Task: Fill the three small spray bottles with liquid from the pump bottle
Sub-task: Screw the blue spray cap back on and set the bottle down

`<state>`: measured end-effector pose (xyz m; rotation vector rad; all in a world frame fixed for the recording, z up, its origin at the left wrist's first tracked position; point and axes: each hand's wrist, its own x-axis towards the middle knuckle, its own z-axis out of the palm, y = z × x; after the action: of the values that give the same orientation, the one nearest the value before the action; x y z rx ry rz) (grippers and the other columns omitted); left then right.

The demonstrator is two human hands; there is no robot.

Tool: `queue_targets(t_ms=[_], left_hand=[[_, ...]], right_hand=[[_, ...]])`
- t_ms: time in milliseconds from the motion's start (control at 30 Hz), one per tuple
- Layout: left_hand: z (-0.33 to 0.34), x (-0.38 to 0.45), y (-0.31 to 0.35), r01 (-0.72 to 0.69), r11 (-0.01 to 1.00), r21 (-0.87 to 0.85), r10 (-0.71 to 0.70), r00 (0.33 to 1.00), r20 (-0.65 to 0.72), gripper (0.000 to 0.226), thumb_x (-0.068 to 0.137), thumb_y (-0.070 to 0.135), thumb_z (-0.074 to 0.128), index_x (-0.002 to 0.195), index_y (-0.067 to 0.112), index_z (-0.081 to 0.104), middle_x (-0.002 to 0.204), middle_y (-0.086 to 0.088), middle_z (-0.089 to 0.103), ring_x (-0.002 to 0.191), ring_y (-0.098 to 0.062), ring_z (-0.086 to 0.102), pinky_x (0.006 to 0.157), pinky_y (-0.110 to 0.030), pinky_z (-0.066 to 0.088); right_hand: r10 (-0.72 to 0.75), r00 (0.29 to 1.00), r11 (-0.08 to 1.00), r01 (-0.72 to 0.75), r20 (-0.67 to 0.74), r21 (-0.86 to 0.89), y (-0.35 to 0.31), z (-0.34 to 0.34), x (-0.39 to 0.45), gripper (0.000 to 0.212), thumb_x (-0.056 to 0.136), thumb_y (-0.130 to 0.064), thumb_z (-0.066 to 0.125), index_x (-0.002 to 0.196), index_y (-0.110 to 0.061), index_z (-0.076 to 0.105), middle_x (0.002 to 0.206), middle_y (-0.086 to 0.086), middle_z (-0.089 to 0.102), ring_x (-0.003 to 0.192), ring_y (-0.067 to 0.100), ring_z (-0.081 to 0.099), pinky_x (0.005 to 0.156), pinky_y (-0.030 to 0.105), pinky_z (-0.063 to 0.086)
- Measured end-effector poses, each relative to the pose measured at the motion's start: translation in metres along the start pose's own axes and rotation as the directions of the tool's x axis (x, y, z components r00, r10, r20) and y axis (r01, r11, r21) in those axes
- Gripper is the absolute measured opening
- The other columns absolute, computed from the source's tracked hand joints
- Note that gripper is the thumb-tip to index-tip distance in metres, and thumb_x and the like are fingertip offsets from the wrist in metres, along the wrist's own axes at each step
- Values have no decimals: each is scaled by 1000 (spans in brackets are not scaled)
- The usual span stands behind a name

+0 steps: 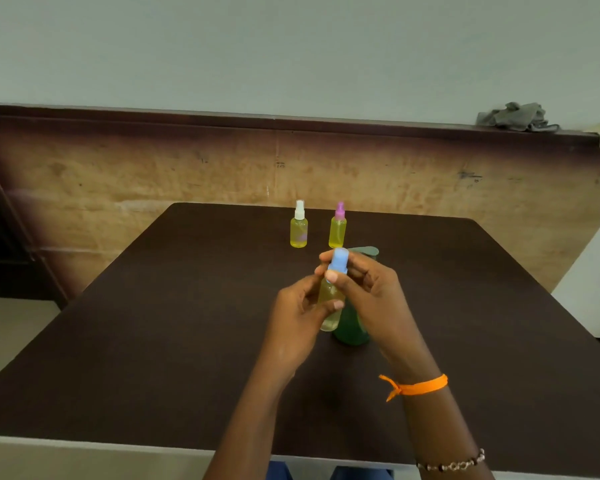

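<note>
A small spray bottle with a blue cap (336, 263) and yellow liquid is held upright above the middle of the dark table (153, 341). My left hand (298, 317) grips its body. My right hand (368, 289) pinches the blue cap with thumb and fingers. Directly behind them stands the green pump bottle (352, 327), mostly hidden by my right hand; its pump head (366, 251) shows above my fingers. Farther back stand two more small bottles of yellow liquid, upright and apart: one with a white sprayer (299, 226), one with a pink sprayer (338, 228).
A wooden panel (187, 174) rises behind the table's far edge, with a ledge on top carrying crumpled cloths (516, 117) at the far right. The table's near edge runs along the bottom of the view.
</note>
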<state>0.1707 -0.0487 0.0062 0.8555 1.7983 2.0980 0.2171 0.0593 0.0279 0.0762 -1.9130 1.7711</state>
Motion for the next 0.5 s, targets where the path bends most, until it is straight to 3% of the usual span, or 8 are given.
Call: queue_targets(t_ms=[133, 233, 400, 500], left_hand=[[-17, 9, -6, -36, 993, 112, 53, 987, -149, 35, 80, -1, 67, 98, 29, 64, 106, 8, 56, 103, -11, 61, 87, -22, 50], [-34, 24, -13, 13, 990, 138, 22, 968, -248, 32, 79, 3, 70, 100, 26, 65, 103, 3, 52, 102, -13, 61, 88, -25, 50], [-61, 61, -20, 52, 988, 143, -10, 961, -276, 34, 80, 2, 69, 111, 14, 65, 99, 4, 54, 100, -14, 62, 86, -27, 51], [-80, 88, -25, 61, 983, 174, -14, 966, -258, 35, 80, 1, 68, 112, 13, 65, 100, 2, 57, 98, -12, 62, 75, -20, 52]], right_hand=[[-24, 1000, 998, 23, 9, 55, 18, 18, -4, 38, 96, 3, 40, 127, -16, 49, 125, 2, 59, 117, 5, 56, 96, 19, 46], [58, 998, 995, -59, -20, -75, 45, 31, 1, 55, 91, 14, 42, 132, -22, 43, 133, -1, 54, 119, -3, 53, 99, 18, 43], [98, 994, 965, -108, -53, -239, 74, 51, 32, 49, 81, 6, 63, 113, -30, 55, 106, -14, 64, 96, -4, 62, 82, 13, 49], [36, 991, 932, -79, -128, -354, 90, 65, 67, 36, 79, -2, 68, 111, -18, 62, 98, -7, 67, 89, 4, 64, 78, 18, 50]])
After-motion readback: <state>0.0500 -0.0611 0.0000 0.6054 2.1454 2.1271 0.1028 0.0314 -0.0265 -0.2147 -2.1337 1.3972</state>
